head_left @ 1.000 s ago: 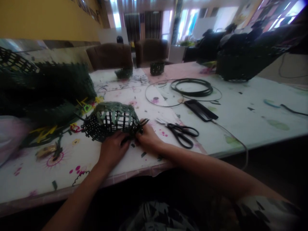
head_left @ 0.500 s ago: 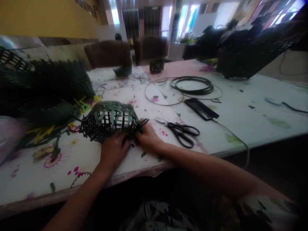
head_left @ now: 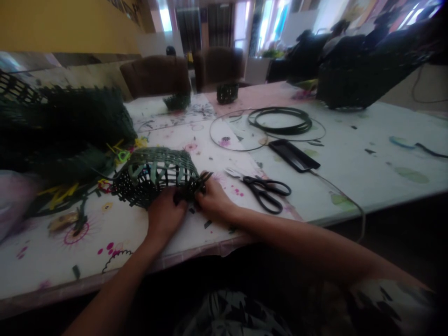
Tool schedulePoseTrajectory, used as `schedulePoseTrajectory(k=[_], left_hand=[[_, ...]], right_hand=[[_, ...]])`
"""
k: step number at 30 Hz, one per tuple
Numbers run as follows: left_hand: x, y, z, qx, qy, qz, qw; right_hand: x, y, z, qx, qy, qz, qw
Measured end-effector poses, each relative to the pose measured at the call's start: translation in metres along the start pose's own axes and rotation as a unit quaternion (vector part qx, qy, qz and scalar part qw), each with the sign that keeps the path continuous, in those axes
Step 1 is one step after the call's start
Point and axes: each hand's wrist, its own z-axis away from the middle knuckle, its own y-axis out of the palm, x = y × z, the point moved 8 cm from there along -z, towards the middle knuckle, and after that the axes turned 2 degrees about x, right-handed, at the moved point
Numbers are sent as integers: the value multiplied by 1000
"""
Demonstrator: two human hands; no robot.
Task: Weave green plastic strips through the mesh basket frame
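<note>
At the far left edge a pale pink, see-through bag (head_left: 16, 200) rests on the patterned tablecloth (head_left: 133, 284), its contents too blurred to make out; behind it rises an open-lattice basket (head_left: 16, 88), and next to that a bulky dark green mass of weaving (head_left: 80, 112), so dim that I cannot tell what it holds; yellow strips (head_left: 65, 192) lie at its foot, with a brownish scrap (head_left: 63, 221) nearer the table edge; red bits (head_left: 105, 185) and a bright green loop (head_left: 122, 156) lie close to the woven basket (head_left: 163, 156); this basket lies tilted on the table, front left of centre, between the forearms' reach and the far side, its upper band tightly woven, gaps below showing dark lattice; the left hand (head_left: 166, 212) has its fingers curled onto the near edge, gripping it, fingertips partly hidden; beyond stands a small green basket (head_left: 178, 101), its inside unclear; the right hand (head_left: 212, 201) pinches the woven basket's right end, fingers closed where strip ends (head_left: 206, 176) stick out; farther back sits a small dark basket (head_left: 227, 93); black-handled scissors (head_left: 268, 185) lie near the right hand; behind them are a coil of dark cord (head_left: 280, 131) and a black device (head_left: 294, 155) with a cable; right of these stands a large dark container (head_left: 345, 88), contents hidden in shadow.
</note>
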Motion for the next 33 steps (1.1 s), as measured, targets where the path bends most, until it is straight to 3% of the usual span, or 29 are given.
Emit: schedulePoseTrajectory(k=[11, 20, 27, 33], left_hand=[[1, 0, -7, 62, -39, 24, 997], [16, 2, -15, 103, 25, 100, 989], [-3, -7, -1, 34, 89, 54, 994], [-10, -9, 9, -25, 99, 9, 995]], right_hand=[[1, -1, 2, -16, -41, 54, 998], [1, -1, 1, -10, -28, 54, 998], [0, -2, 0, -20, -34, 68, 997], [-1, -3, -1, -17, -33, 76, 996]])
